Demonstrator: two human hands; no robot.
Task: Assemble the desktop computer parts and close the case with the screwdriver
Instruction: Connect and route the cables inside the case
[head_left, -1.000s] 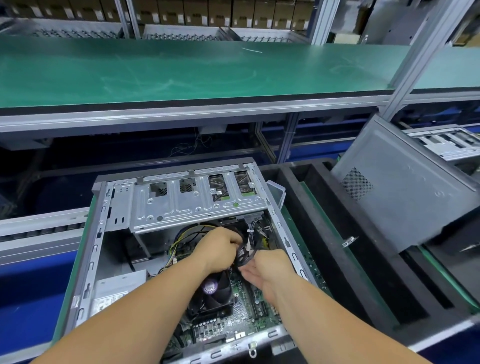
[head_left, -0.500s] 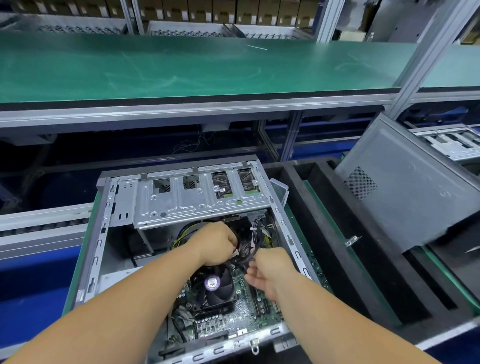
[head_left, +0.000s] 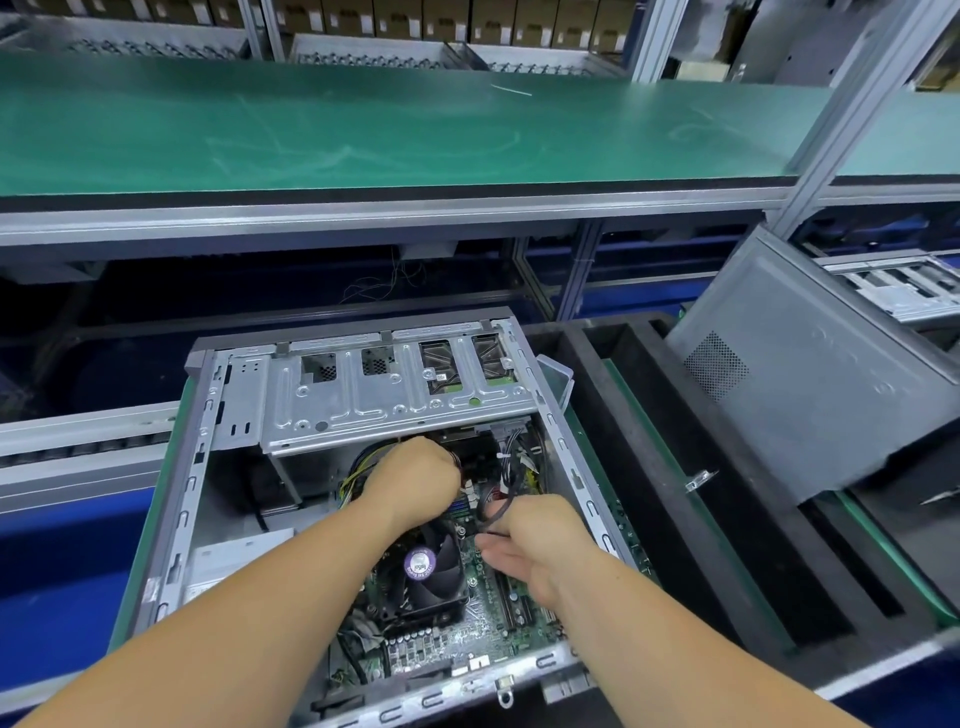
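The open computer case (head_left: 363, 467) lies on its side on a green-edged carrier, its inside facing up, with the motherboard (head_left: 483, 618) and the round CPU fan (head_left: 421, 566) showing at the near end and the silver drive cage (head_left: 395, 389) across the far end. Both hands work in the middle of the case, just beyond the fan. The left hand (head_left: 413, 480) is curled knuckles-up over a bundle of wires under the drive cage; what its fingers grasp is hidden. The right hand (head_left: 535, 540) pinches a looped black cable (head_left: 491, 512) between thumb and fingers, over the motherboard. To the right, black foam trays (head_left: 675, 493) sit beside the case, and the grey side panel (head_left: 810, 395) leans tilted over them. A long green workbench (head_left: 363, 130) runs across behind
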